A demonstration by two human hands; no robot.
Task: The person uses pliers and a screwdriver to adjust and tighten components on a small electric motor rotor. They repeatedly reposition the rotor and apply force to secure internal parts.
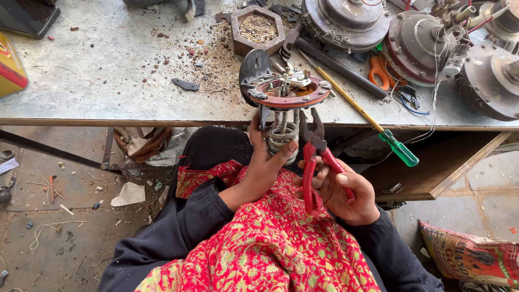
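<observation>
Partly behind left hand (265,165), heating coil (282,135); plier (316,162) tips indistinct.

Left hand (265,162) grips a coiled heating element (285,105) at the bench (108,70) edge; right hand (346,192) holds red-handled pliers (316,162) beside the element.

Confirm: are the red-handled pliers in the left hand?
No. The red-handled pliers sit in the right hand; the left hand grips the coiled heating element.

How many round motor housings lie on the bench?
3, all at the far right: one behind the held heating element, one beside it, one at the edge. Others may lie beyond the frame.
</observation>
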